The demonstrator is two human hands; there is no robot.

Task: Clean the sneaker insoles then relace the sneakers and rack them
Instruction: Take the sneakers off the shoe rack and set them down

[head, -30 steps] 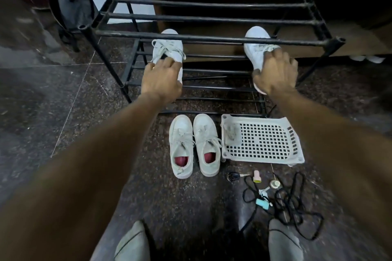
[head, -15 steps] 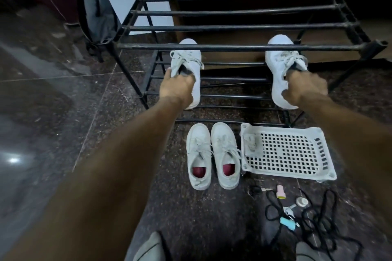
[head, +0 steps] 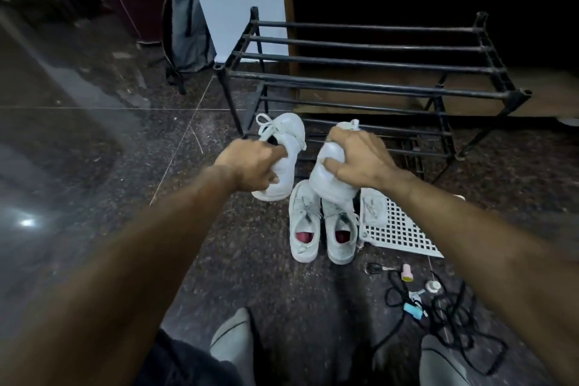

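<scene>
My left hand (head: 250, 166) grips the heel of a white laced sneaker (head: 286, 141), fingers hooked into its opening, in the air in front of the black metal shoe rack (head: 369, 84). My right hand (head: 357, 157) grips a second white sneaker (head: 329, 178) by its heel, also lifted off the rack. Beneath them, a second pair of white sneakers (head: 322, 229) with red insoles stands side by side on the dark floor, toes toward the rack.
A white perforated plastic tray (head: 404, 232) lies right of the floor pair with a pale insole-like piece (head: 374, 207) on it. Black cords (head: 451, 310), a pink-capped small item (head: 406, 272) and other small items are scattered at the lower right. A wooden cabinet stands behind the rack.
Both hands have pulled the two sneakers off the rack's lower shelf and drawn them toward me and closer together, above the floor pair. The camera has tilted up and back.
</scene>
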